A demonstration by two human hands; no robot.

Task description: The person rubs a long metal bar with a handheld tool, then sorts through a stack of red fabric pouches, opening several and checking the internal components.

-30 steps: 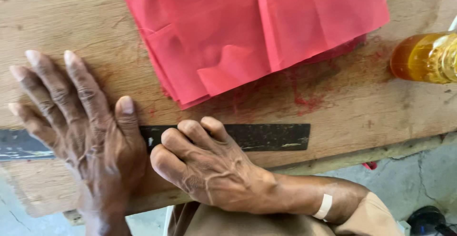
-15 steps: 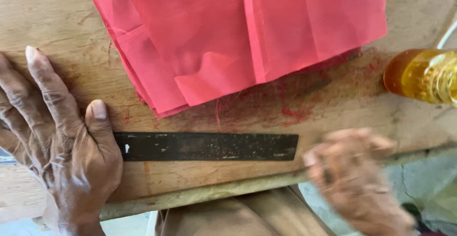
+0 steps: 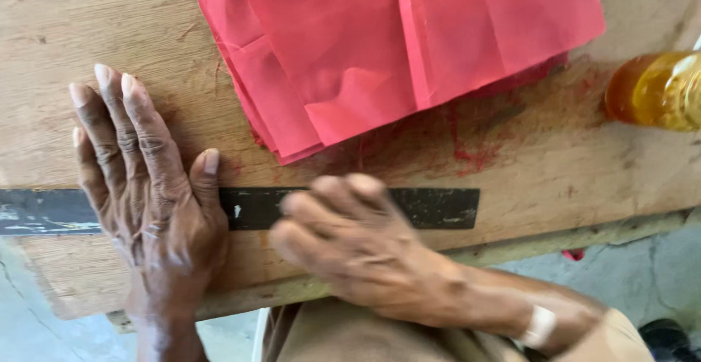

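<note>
While pressed flat with fingers spread on a dark metal ruler (image 3: 438, 207), left hand (image 3: 150, 194), right hand (image 3: 358, 245) blurred over ruler's middle, fingers loosely curled, red folded fabric (image 3: 409, 48) beyond ruler, amber bottle (image 3: 653, 90) near its right end, wooden board (image 3: 73, 26) beneath.

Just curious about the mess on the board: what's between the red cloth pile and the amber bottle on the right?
In the head view, only bare wooden board with red smudges lies between the red cloth and the amber bottle.

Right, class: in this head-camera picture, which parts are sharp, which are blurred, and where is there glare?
Head view: the left hand, flat on the dark ruler, is sharp; the right hand is smeared by motion blur; the red paper is evenly lit; a bright highlight sits on the amber bottle at the right edge.
</note>
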